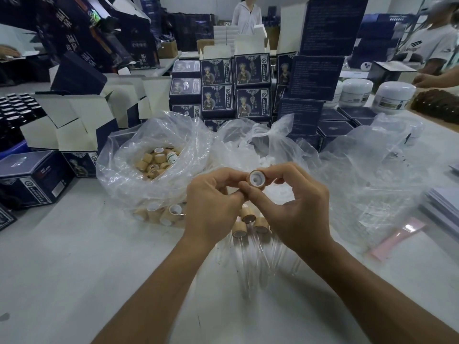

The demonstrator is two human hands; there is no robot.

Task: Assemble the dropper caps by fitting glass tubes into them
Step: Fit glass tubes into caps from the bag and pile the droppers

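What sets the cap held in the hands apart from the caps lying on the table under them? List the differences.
The held cap is raised off the table, pinched between the right hand and left hand; the finished caps lie on the table. The held cap's open end faces the camera with no tube visible; the finished caps have clear glass tubes pointing toward the camera. Both are tan, wood-look collars with white insides.
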